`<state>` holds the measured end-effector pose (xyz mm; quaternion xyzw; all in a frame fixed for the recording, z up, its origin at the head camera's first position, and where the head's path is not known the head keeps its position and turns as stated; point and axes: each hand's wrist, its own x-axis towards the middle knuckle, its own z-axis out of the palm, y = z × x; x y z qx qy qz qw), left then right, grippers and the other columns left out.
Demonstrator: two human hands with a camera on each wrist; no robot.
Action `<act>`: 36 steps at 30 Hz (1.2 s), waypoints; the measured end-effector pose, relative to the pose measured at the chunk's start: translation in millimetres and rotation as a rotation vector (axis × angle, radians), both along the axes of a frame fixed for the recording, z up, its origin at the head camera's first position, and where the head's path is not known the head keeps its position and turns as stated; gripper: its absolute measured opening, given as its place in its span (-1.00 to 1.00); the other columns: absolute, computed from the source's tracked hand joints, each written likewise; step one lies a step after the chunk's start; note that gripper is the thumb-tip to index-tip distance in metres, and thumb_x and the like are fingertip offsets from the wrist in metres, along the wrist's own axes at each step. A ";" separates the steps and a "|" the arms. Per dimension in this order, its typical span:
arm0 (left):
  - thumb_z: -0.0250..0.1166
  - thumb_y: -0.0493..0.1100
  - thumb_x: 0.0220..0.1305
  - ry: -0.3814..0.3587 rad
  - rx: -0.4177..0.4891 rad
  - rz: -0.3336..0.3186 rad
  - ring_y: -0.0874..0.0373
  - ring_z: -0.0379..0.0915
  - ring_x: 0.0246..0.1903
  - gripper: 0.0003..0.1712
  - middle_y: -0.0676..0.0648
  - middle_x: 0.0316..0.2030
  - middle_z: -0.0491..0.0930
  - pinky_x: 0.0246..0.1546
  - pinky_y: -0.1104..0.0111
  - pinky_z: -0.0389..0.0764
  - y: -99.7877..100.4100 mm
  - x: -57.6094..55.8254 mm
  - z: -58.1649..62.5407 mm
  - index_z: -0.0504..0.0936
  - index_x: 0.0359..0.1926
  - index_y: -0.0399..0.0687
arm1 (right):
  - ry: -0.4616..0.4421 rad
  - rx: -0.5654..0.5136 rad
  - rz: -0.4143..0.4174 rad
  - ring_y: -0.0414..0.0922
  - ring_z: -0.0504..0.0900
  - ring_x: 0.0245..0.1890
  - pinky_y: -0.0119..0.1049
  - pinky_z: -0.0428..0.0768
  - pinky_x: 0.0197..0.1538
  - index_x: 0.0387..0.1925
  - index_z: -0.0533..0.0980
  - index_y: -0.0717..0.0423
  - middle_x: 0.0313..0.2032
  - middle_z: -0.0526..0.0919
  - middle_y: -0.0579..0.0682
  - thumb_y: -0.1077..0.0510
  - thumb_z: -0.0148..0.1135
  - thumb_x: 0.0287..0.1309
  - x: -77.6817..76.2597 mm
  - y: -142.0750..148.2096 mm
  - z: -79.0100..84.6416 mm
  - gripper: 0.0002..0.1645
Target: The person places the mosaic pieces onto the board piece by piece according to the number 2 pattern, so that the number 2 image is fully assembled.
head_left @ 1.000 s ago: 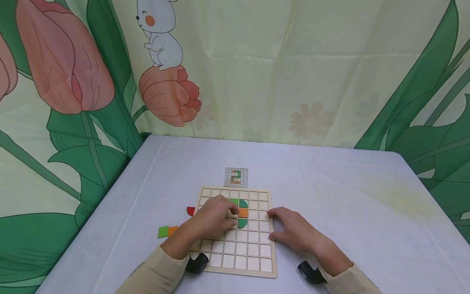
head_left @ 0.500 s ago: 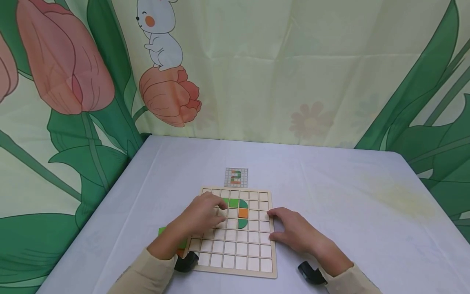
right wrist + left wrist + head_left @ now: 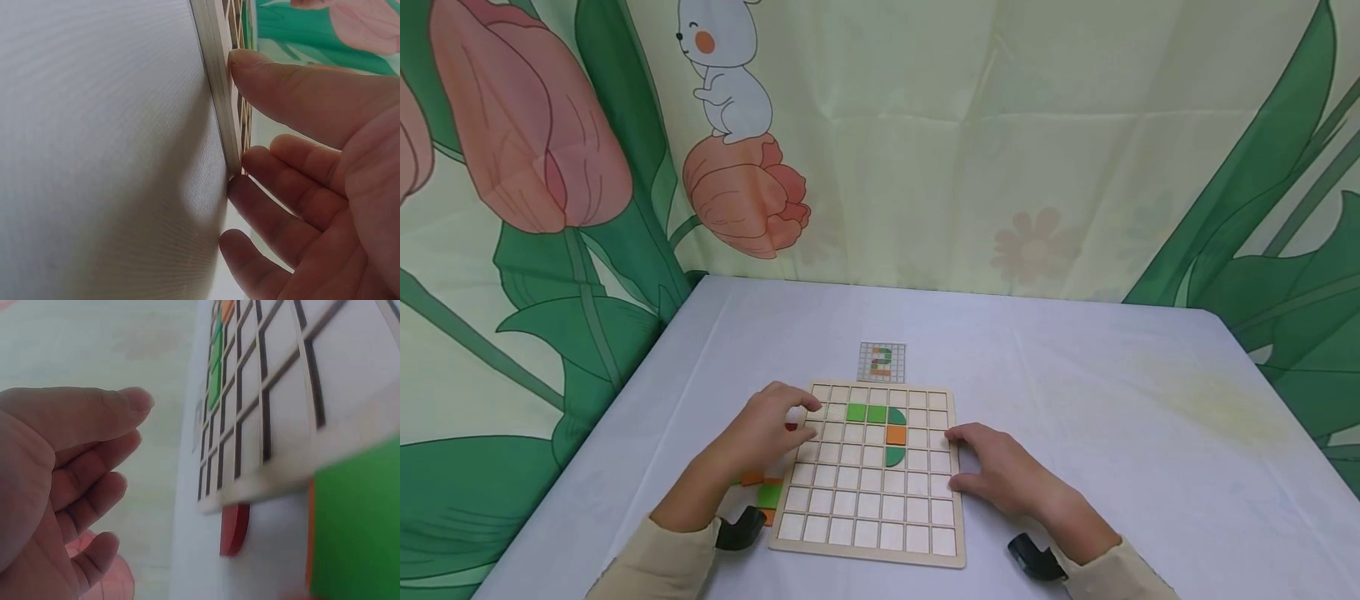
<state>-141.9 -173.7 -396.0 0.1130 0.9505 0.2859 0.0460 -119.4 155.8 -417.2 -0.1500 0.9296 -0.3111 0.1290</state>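
A wooden grid board (image 3: 870,505) lies on the table. Set in its upper cells are two light green squares (image 3: 867,413), an orange square (image 3: 896,435) and two dark green rounded pieces (image 3: 895,457). My left hand (image 3: 760,433) hovers over the board's left edge, fingers and thumb apart with nothing between them. Close by, a red rounded piece (image 3: 234,530) sticks out beside the board in the left wrist view. My right hand (image 3: 1011,473) touches the board's right edge with its fingertips (image 3: 245,59), fingers relaxed.
Loose tiles lie left of the board, partly behind my left forearm: a green square (image 3: 769,496) and orange ones (image 3: 768,518). Beyond the board is a small pattern card (image 3: 882,362) showing a figure 2. A printed curtain (image 3: 910,167) hangs behind the white table.
My left hand has drawn back leftward from the board's middle, uncovering a second light green square in the upper row. The right hand has stayed at the board's edge.
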 end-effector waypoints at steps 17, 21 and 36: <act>0.48 -0.24 0.16 -0.041 -0.034 0.095 -0.10 0.39 0.11 -0.67 -0.13 0.03 0.53 0.03 0.04 0.59 -40.5 13.7 1.4 0.70 -0.02 -0.08 | 0.017 -0.013 0.020 0.06 0.45 0.26 0.03 0.36 0.31 0.21 0.48 0.18 0.17 0.55 0.02 0.18 0.51 0.04 -0.4 2.4 -0.9 -0.32; 0.48 -0.22 0.17 -0.062 -0.041 0.101 -0.10 0.39 0.11 -0.67 -0.13 0.04 0.52 0.02 0.03 0.59 -46.5 15.9 -0.3 0.70 -0.03 -0.06 | 0.010 -0.014 0.016 0.05 0.46 0.26 0.02 0.36 0.31 0.21 0.48 0.18 0.17 0.55 0.02 0.19 0.51 0.04 -0.5 1.9 -0.8 -0.32; 0.51 -0.19 0.12 -0.159 -0.078 0.062 -0.12 0.38 0.07 -0.65 -0.12 0.02 0.53 0.05 -0.04 0.55 -67.3 19.7 2.9 0.69 -0.05 -0.04 | 0.022 -0.009 0.021 0.06 0.46 0.26 0.03 0.36 0.31 0.21 0.48 0.20 0.18 0.54 0.04 0.19 0.51 0.04 -0.1 1.3 0.3 -0.32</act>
